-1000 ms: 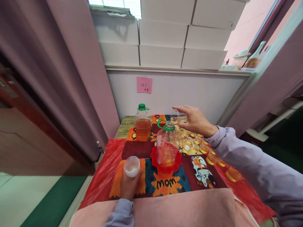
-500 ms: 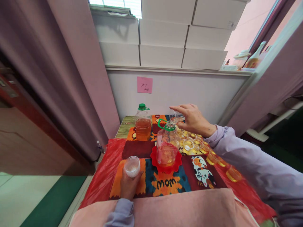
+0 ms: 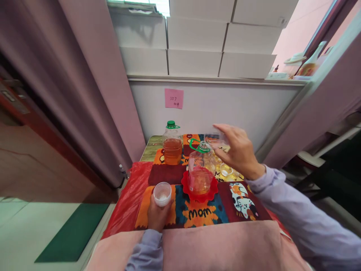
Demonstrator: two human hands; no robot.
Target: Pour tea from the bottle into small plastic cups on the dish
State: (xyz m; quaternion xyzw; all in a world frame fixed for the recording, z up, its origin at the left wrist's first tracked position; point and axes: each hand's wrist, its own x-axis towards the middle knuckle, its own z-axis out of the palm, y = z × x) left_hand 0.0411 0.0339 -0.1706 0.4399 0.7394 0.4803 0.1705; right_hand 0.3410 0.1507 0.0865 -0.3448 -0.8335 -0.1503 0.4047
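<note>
My left hand (image 3: pixel 156 215) grips a small clear plastic cup (image 3: pixel 162 193) upright near the table's front left. My right hand (image 3: pixel 238 150) holds another small clear cup (image 3: pixel 214 139), tipped on its side, just right of the open mouth of a clear jug (image 3: pixel 200 169). That jug has a green neck ring and handle, holds a little amber liquid, and stands on a red scalloped dish (image 3: pixel 199 192). Further back stands a second jug (image 3: pixel 172 144) with a green cap, about half full of amber liquid.
Several small cups (image 3: pixel 226 170) of yellow liquid sit behind my right hand on a colourful "MOM" mat (image 3: pixel 200 215) over a red sheet (image 3: pixel 126 205). A pink cloth (image 3: pixel 214 244) drapes the front edge. Wall with a pink note (image 3: pixel 174 98), white boxes and curtains lie beyond.
My right hand and its tipped cup have shifted slightly right and nearer, staying beside the jug's mouth. The view has moved a little. My left hand keeps its cup still.
</note>
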